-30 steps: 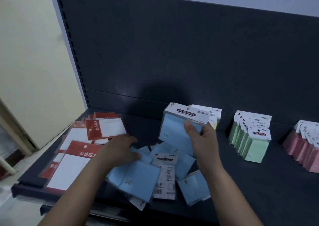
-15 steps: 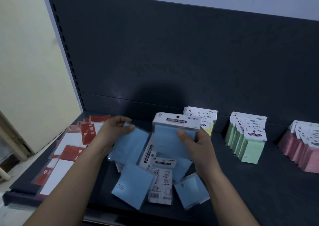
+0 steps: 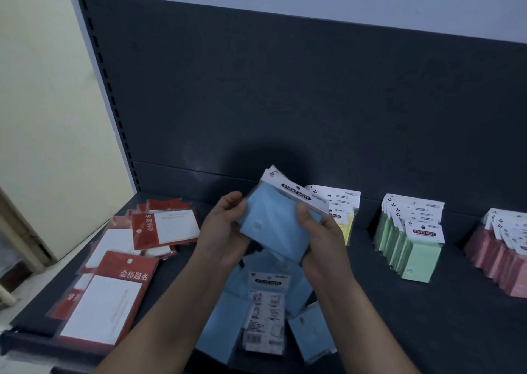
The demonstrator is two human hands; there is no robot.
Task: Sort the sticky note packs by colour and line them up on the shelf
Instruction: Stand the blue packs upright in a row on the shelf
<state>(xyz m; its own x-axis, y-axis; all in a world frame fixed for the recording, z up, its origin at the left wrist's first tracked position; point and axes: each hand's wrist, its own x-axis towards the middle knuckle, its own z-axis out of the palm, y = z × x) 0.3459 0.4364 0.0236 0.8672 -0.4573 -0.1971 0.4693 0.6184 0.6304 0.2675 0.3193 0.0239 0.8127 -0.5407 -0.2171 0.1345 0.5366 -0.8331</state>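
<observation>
Both hands hold a small stack of blue sticky note packs (image 3: 278,219) above the dark shelf (image 3: 413,316). My left hand (image 3: 225,228) grips its left edge, and my right hand (image 3: 319,231) grips the right side with the thumb on the front. Below them several loose blue packs (image 3: 228,316) lie scattered flat, one face down with a white label (image 3: 266,311). Behind the held stack stands a row of yellow packs (image 3: 343,216). A green row (image 3: 410,239) and a pink row (image 3: 507,248) stand further right.
Red-and-white card packs (image 3: 114,282) lie in a loose heap at the shelf's left end. A dark back panel (image 3: 285,102) rises behind the shelf. A cream wall (image 3: 42,117) lies to the left, and the shelf's front edge (image 3: 42,345) runs at bottom left.
My left hand brought the blue pack it had picked up over to the one in my right hand; both now hold the packs together as one stack, raised slightly.
</observation>
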